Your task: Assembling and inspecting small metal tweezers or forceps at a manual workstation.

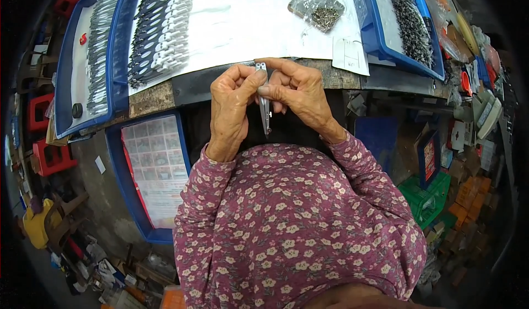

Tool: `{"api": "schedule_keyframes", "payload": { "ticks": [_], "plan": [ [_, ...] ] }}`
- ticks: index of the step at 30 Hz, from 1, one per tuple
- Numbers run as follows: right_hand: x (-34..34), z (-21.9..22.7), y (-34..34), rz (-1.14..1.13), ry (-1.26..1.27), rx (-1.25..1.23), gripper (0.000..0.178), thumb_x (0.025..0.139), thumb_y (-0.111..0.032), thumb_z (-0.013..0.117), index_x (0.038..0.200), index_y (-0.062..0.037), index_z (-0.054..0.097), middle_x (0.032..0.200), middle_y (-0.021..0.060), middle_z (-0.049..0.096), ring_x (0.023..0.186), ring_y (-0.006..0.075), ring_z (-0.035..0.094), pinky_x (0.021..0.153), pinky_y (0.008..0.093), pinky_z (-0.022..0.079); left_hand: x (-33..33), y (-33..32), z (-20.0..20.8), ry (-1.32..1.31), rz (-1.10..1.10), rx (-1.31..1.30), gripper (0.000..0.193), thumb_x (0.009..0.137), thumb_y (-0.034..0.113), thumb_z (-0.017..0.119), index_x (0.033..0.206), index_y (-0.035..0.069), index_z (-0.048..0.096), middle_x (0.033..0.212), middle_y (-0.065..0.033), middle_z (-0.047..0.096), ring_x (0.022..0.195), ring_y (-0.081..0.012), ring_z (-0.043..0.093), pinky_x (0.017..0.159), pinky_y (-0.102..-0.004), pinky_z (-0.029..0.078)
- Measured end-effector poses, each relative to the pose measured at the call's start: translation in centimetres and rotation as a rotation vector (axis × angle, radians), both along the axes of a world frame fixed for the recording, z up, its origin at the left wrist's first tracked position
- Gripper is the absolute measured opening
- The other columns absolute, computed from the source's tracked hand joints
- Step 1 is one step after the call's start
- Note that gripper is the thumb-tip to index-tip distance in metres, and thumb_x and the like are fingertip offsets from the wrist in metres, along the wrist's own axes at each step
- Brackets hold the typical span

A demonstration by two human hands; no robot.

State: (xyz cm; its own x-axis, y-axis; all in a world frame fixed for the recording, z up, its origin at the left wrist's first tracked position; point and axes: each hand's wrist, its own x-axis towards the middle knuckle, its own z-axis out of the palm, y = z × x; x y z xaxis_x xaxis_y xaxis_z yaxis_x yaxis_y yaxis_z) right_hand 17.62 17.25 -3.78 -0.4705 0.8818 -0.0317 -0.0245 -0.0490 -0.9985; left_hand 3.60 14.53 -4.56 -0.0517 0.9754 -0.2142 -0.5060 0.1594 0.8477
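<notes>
Between both hands, just in front of the table edge, is a slim grey metal piece (pixel 265 113) with a pointed lower end. Two small round holes show at its upper end, and a small pin sticks out from its side. My left hand (pixel 231 102) pinches it near the top between thumb and fingers. From the other side, my right hand (pixel 303 93) holds the same piece, with the thumb pressed on it and the index finger stretched over its upper end. The fingers hide part of the piece, so its exact kind cannot be told.
Rows of black and pale parts (pixel 157 28) lie on the white-covered table (pixel 237 28). A clear bag of small metal bits (pixel 325 17) sits farther back. Blue trays of parts stand left (pixel 113 83) and right (pixel 377 39). Below left is another blue tray (pixel 144 221).
</notes>
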Motion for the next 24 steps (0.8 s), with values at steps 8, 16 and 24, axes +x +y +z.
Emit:
{"api": "schedule_keyframes", "payload": {
  "ticks": [8, 16, 24],
  "plan": [
    [0.9, 1.2, 1.2, 0.036, 0.045, -0.037, 0.03, 0.085, -0.015, 0.058, 0.111, 0.0019, 0.057, 0.059, 0.0022, 0.058, 0.046, 0.0041, 0.052, 0.039, 0.0153, 0.041, -0.5, 0.5, 1.4, 0.019, -0.119, -0.006, 0.014, 0.08, 0.013, 0.063, 0.078, 0.0, 0.059, 0.065, -0.0015, 0.056, 0.054, -0.0048, 0.048, 0.051, -0.017, 0.038],
    [3.0, 2.2, 2.8, 0.111, 0.151, -0.062, 0.022, 0.082, -0.011, 0.061, 0.098, 0.0029, 0.062, 0.069, -0.0009, 0.056, 0.058, 0.0027, 0.047, 0.05, 0.0141, 0.037, 0.1, 1.4, 2.8, -0.084, -0.29, -0.062, 0.011, 0.079, 0.011, 0.064, 0.077, 0.001, 0.06, 0.068, 0.0014, 0.056, 0.057, -0.0031, 0.046, 0.052, -0.0157, 0.035],
    [3.6, 3.6, 2.8, 0.087, 0.182, -0.018, 0.017, 0.082, -0.014, 0.062, 0.087, 0.0023, 0.06, 0.075, -0.0008, 0.056, 0.067, 0.0043, 0.05, 0.058, 0.0161, 0.04, 0.7, 1.7, 4.2, -0.055, -0.391, -0.064, 0.014, 0.081, 0.014, 0.063, 0.082, 0.001, 0.058, 0.069, 0.0026, 0.054, 0.058, -0.0025, 0.045, 0.053, -0.0143, 0.033]
  ]
}}
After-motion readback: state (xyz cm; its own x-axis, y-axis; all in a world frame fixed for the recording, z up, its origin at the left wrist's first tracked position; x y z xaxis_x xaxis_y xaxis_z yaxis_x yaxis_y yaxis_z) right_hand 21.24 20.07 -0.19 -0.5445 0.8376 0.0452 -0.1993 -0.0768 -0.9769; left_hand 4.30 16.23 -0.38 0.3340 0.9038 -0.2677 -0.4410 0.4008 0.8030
